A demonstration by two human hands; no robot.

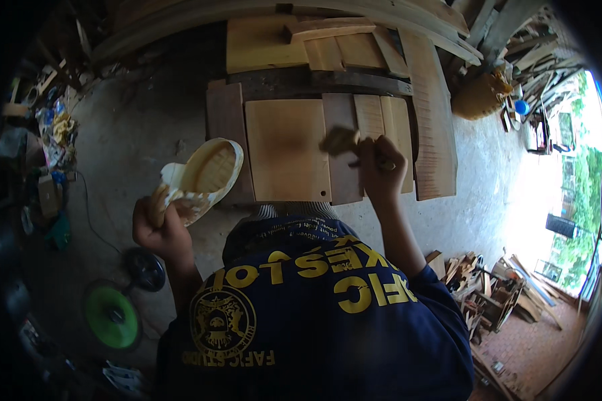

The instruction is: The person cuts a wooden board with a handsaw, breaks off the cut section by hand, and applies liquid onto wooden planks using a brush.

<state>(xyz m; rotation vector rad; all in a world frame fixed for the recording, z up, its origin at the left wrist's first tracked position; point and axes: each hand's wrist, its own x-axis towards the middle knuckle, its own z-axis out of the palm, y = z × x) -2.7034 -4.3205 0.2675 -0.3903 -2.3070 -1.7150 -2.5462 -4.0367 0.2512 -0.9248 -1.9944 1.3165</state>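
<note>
My left hand [162, 227] is closed on the narrow end of a cream, cut-open plastic container [188, 175], held tilted to the left of the boards. Its inner wall looks smeared; how much it holds I cannot tell. In my right hand [385, 168] is a paintbrush [341, 141], blurred by motion, its dark bristles pointing left. The brush is over the edge between a wide pale wooden board [284, 170] and a darker plank [344, 177]; whether it touches them I cannot tell. The pale board has a darker patch in its middle and a small hole near one corner.
Narrow planks [396, 120] and a long rough-edged slab [435, 134] lie to the right. Beyond are a yellowish board [257, 50] and stacked offcuts. A stuffed sack [481, 93] stands far right, scrap wood [495, 294] near right, a green fan [112, 317] at lower left.
</note>
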